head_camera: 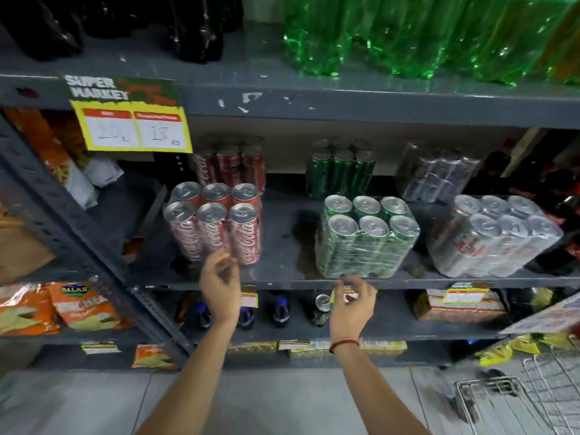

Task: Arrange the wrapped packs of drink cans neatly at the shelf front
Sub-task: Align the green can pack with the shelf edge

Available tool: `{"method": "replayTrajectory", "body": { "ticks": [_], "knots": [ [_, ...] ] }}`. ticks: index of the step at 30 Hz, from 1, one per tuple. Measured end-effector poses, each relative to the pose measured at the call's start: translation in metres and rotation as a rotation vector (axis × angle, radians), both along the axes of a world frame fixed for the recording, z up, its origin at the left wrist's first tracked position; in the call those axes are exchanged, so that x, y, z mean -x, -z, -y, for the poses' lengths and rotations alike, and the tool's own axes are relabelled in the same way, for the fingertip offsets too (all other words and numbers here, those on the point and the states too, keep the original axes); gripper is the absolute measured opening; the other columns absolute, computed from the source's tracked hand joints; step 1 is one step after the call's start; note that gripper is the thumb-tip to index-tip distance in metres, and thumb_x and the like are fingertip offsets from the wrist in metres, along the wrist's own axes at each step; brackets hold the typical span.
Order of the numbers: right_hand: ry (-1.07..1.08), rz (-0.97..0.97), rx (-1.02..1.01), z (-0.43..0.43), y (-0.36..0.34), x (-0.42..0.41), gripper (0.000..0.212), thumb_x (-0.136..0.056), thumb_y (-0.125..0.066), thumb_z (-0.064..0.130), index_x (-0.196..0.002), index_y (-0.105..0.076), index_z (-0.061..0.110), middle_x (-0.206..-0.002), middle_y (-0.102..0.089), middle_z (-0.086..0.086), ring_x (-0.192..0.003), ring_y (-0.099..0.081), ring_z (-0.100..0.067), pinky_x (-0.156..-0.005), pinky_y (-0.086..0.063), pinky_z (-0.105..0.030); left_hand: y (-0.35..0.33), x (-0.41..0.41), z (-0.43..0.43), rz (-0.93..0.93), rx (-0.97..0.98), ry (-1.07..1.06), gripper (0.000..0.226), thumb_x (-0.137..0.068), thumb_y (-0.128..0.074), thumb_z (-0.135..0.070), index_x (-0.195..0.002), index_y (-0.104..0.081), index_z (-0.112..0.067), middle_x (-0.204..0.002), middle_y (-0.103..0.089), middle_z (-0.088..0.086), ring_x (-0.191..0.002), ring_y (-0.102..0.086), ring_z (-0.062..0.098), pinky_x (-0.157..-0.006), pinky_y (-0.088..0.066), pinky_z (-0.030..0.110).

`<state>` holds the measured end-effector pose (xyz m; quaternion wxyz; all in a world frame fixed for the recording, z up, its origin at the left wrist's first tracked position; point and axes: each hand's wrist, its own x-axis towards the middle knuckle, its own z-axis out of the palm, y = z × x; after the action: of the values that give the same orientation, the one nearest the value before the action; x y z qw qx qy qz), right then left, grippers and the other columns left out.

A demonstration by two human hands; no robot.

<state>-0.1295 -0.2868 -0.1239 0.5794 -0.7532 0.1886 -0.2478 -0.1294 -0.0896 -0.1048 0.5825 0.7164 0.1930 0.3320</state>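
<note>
On the grey metal middle shelf (282, 265) three clear-film-wrapped six-packs of tall drink cans stood toward the front edge, each with a matching pack behind it near the back edge. The red cola six-pack (216, 224) sat nearest the shelf's left end, set a little back from the front edge and turned slightly askew. The green can six-pack (367, 240) stood about midway along, its base almost at the front edge. The silver can six-pack (496, 237) leaned toward the right end, visibly tilted, so it probably still needed squaring up. Behind them stood the rear red pack (230, 164), the rear green pack (340, 171) and the rear dark pack (434, 174), well apart from the front row, apparently as back stock.

The left hand (219, 284) was raised just below the red cola six-pack, fingers loosely spread and empty; its fingertips looked to be at or very near the pack's lower corner, though contact could not be confirmed. It seemed placed there to pull or turn that pack flush with the edge. The right hand (353, 306) hovered just under the front edge beneath the green can six-pack, fingers curled part-way open, holding nothing. That spot suggested it was ready to steady or nudge the green pack into line.

A yellow price card (131, 130) hung from the shelf above, clear of the packs. A dark stain (301, 233) marked the bare shelf between the red and green packs.
</note>
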Motion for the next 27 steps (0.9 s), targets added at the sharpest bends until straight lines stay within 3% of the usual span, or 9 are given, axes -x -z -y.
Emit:
{"method": "replayTrajectory", "body": {
  "ticks": [1, 3, 5, 8, 11, 13, 17, 21, 27],
  "knots": [
    [-0.047, 0.020, 0.035, -0.018, 0.000, 0.001, 0.013, -0.084, -0.067, 0.000, -0.095, -0.065, 0.006, -0.100, -0.051, -0.005, -0.091, -0.058, -0.036, -0.073, -0.052, -0.058, -0.001, 0.000, -0.018, -0.002, 0.032, -0.062, 0.028, -0.085, -0.062, 0.008, -0.113, -0.058, 0.004, -0.110, -0.063, 0.026, -0.095, -0.063, 0.036, -0.080, -0.054, 0.038],
    [-0.152, 0.032, 0.080, -0.052, -0.005, -0.001, 0.014, -0.083, -0.068, -0.001, -0.095, -0.065, 0.006, -0.098, -0.048, -0.004, -0.086, -0.057, -0.035, -0.075, -0.051, -0.058, -0.004, -0.002, -0.052, -0.055, 0.041, -0.149, 0.033, -0.087, -0.062, 0.004, -0.119, -0.052, 0.006, -0.122, -0.055, 0.028, -0.100, -0.060, 0.034, -0.077, -0.049, 0.031],
    [-0.258, 0.023, 0.086, -0.080, -0.014, -0.010, 0.022, -0.081, -0.069, 0.002, -0.102, -0.064, 0.008, -0.101, -0.048, -0.004, -0.089, -0.057, -0.032, -0.084, -0.050, -0.056, -0.004, -0.007, -0.082, -0.149, 0.033, -0.127, 0.051, -0.089, -0.063, -0.003, -0.135, -0.042, 0.004, -0.138, -0.042, 0.026, -0.114, -0.055, 0.033, -0.086, -0.048, 0.031],
    [-0.497, -0.144, 0.054, -0.108, -0.029, -0.032, 0.053, -0.079, -0.075, 0.009, -0.127, -0.053, 0.007, -0.123, -0.048, -0.013, -0.109, -0.053, -0.025, -0.104, -0.043, -0.040, -0.002, -0.018, -0.115, -0.371, 0.020, 0.074, 0.075, -0.089, -0.065, -0.009, -0.150, -0.022, -0.005, -0.153, -0.032, 0.019, -0.135, -0.041, 0.032, -0.108, -0.039, 0.043],
    [-0.706, -0.313, 0.093, -0.124, -0.035, -0.050, 0.086, -0.075, -0.081, 0.017, -0.144, -0.032, 0.008, -0.144, -0.042, -0.016, -0.134, -0.042, -0.030, -0.110, -0.036, -0.037, -0.002, -0.028, -0.132, -0.507, -0.026, 0.281, 0.071, -0.084, -0.070, -0.012, -0.144, -0.033, -0.007, -0.144, -0.049, 0.015, -0.130, -0.048, 0.030, -0.104, -0.041, 0.041],
    [-0.766, -0.341, 0.127, -0.129, -0.032, -0.054, 0.085, -0.073, -0.082, 0.016, -0.142, -0.033, 0.011, -0.139, -0.051, -0.013, -0.131, -0.048, -0.029, -0.105, -0.039, -0.034, -0.001, -0.029, -0.137, -0.559, -0.094, 0.325, 0.063, -0.080, -0.075, -0.013, -0.133, -0.043, -0.007, -0.133, -0.059, 0.015, -0.122, -0.055, 0.031, -0.100, -0.045, 0.041],
    [-0.715, -0.308, 0.185, -0.135, -0.021, -0.049, 0.081, -0.078, -0.073, 0.000, -0.146, -0.031, 0.013, -0.137, -0.056, -0.012, -0.126, -0.053, -0.028, -0.108, -0.042, -0.035, 0.005, -0.024, -0.143, -0.551, -0.171, 0.374, 0.077, -0.074, -0.081, -0.014, -0.138, -0.039, -0.010, -0.137, -0.057, 0.014, -0.127, -0.053, 0.030, -0.106, -0.044, 0.045],
    [-0.675, -0.248, 0.195, -0.133, -0.012, -0.040, 0.078, -0.079, -0.069, -0.005, -0.145, -0.033, 0.015, -0.133, -0.059, -0.011, -0.123, -0.056, -0.027, -0.108, -0.044, -0.039, 0.005, -0.007, -0.140, -0.489, -0.281, 0.390, 0.084, -0.074, -0.081, -0.011, -0.144, -0.035, -0.005, -0.139, -0.055, 0.017, -0.126, -0.053, 0.032, -0.101, -0.041, 0.033],
    [-0.644, -0.214, 0.180, -0.132, 0.000, -0.027, 0.073, -0.081, -0.071, 0.001, -0.143, -0.036, 0.019, -0.127, -0.063, -0.008, -0.118, -0.060, -0.025, -0.106, -0.047, -0.046, 0.010, 0.018, -0.132, -0.446, -0.438, 0.270, 0.081, -0.075, -0.080, -0.019, -0.144, -0.039, -0.007, -0.131, -0.062, 0.017, -0.120, -0.059, 0.034, -0.093, -0.051, 0.044]
  ]
}}
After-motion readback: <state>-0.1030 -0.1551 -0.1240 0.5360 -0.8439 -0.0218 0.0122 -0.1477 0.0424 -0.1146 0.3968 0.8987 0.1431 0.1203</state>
